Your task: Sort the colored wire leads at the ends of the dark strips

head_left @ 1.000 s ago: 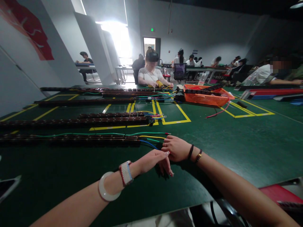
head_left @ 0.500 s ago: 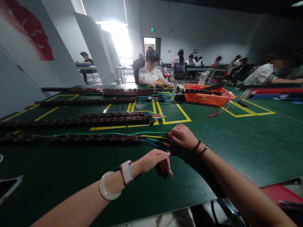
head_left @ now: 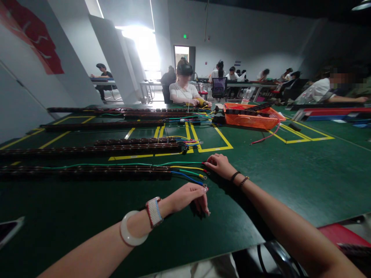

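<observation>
My right hand [head_left: 220,165] has its fingertips closed on the red-sleeved end of a long green wire [head_left: 185,163]. Beside it, a yellow wire [head_left: 187,167], a shorter green wire with a yellow sleeve [head_left: 191,173] and a blue wire [head_left: 187,177] fan out, with ring terminals at their tips. They come from a long dark brown bar assembly [head_left: 116,172] lying across the table to the left. My left hand [head_left: 193,195] is just below, one fingertip at the blue wire's ring terminal, its other fingers drooping apart. Whether that fingertip touches the terminal I cannot tell.
More dark bar assemblies [head_left: 139,148] with wires lie farther back on the green table [head_left: 290,181], over yellow tape outlines. An orange basket [head_left: 252,120] stands at the back right, a pink wire [head_left: 265,138] hanging from it. A person [head_left: 184,90] sits across the table.
My right hand has shifted very slightly left at the green wire's end. My left hand has hardly moved, and the whole view has drifted a little.
</observation>
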`<action>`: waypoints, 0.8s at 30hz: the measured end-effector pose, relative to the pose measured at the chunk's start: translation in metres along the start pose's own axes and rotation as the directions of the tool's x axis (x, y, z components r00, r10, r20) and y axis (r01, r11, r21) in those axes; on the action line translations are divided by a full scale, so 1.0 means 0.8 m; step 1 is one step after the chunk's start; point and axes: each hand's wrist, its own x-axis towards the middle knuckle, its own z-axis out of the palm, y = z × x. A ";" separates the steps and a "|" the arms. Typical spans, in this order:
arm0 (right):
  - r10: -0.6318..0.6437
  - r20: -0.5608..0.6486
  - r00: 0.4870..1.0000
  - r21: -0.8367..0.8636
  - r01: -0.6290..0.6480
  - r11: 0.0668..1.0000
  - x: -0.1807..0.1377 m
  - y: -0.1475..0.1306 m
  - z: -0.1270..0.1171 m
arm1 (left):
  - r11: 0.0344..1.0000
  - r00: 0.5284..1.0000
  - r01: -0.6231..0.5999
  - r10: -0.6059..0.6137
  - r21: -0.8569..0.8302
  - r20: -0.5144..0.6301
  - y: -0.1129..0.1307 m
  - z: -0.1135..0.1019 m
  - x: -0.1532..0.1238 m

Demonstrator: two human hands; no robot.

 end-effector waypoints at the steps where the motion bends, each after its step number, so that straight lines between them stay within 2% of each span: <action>1: -0.004 0.005 1.000 -0.016 0.005 1.000 -0.001 -0.002 0.000 | 1.000 1.000 0.002 -0.002 0.005 0.000 0.000 0.000 0.000; 6: -0.043 0.064 0.997 -0.009 0.044 0.999 -0.004 -0.009 -0.002 | 1.000 1.000 0.009 -0.009 0.004 0.000 -0.001 0.000 0.000; 10: -0.137 0.114 0.984 0.011 0.137 0.991 -0.009 -0.015 -0.007 | 1.000 1.000 0.005 -0.005 0.009 0.001 -0.001 0.000 0.001; 14: -0.220 0.117 0.968 0.025 0.219 0.975 -0.012 -0.026 -0.009 | 1.000 1.000 0.019 -0.019 0.016 -0.003 -0.001 0.000 0.001; 24: -0.163 0.107 0.981 0.147 0.147 0.978 -0.017 -0.064 0.008 | 1.000 1.000 0.012 -0.012 0.017 -0.004 -0.007 -0.001 0.004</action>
